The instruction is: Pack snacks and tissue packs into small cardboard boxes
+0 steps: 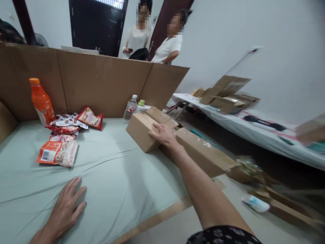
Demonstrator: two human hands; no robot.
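Observation:
My right hand (165,138) reaches across to a small brown cardboard box (142,130) and grips it near its right edge, the fingers lying over the top. Part of the box's near side is hidden behind that hand. My left hand (67,205) rests on the pale green cloth (106,189) with its fingers apart, holding nothing. Closest to it lies an orange and white snack bag (59,153) printed "SQUIRRELS". Behind the box stand a clear plastic bottle (130,108) and a green-capped container (141,102), partly covered.
An orange bottle (42,101) and several snack packets (90,118) stand at the left. A cardboard wall (101,81) closes the back. Right of the surface are long cardboard boxes (203,149), a white and blue container (256,203) and a covered table (228,122). Two people (139,39) stand behind.

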